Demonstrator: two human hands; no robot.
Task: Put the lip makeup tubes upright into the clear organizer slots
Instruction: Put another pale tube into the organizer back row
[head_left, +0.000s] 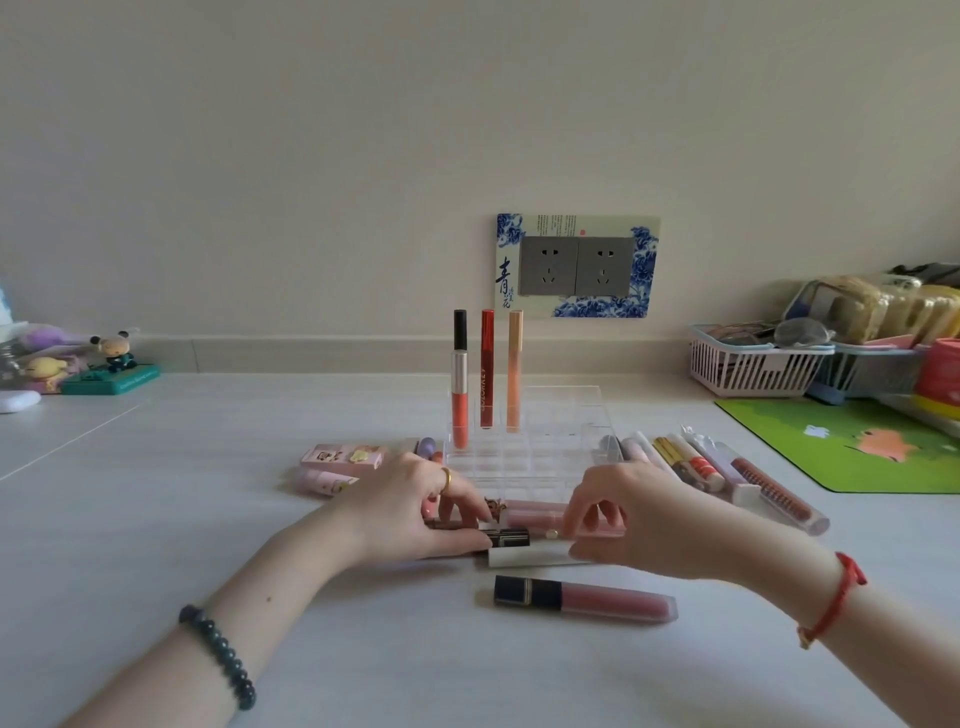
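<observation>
Head view: near the front middle of the white bench (156, 519), the left hand (410, 506) curls thumb and forefinger onto the left end of a short black-and-gold lipstick tube (511, 538), which lies flat with its long axis running left to right. A pale pink tube (535, 514) lies just behind it and a white tube (524, 556) just in front, both on the same heading. A navy-capped pink gloss tube (584, 600) lies nearest the front edge, cap to the left. Further back, the clear acrylic slotted organizer (535, 457) holds three tall tubes (487, 369) upright in its back-left slots. The right hand (628, 525) arches curled fingers over the white and pink tubes; whether it grips either I cannot tell. These tubes look light, rigid and smooth, so likely to roll. They are best pinched mid-barrel or at the cap, then tipped cap-up
</observation>
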